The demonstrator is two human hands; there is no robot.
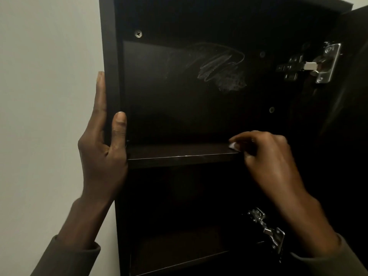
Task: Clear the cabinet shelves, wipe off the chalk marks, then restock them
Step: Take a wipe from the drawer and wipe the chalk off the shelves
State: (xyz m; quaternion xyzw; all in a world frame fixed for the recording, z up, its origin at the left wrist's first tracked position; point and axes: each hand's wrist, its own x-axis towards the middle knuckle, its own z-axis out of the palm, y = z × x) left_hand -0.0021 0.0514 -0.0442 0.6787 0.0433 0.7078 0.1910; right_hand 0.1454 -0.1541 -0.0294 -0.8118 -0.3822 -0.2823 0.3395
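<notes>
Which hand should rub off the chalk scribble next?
Probably the right hand. It already pinches a small white wipe on the shelf, just below the chalk scribble on the back panel. The left hand grips the cabinet's side edge, steadying it.

One dark cabinet point(111, 56) fills the frame. Two shelves: one at mid-frame point(179, 154), one lower point(179, 253). Two metal hinges, upper right point(316, 64) and lower right point(268, 232). One chalk scribble point(221, 66). Two hands, left point(103, 152) and right point(266, 156).
</notes>
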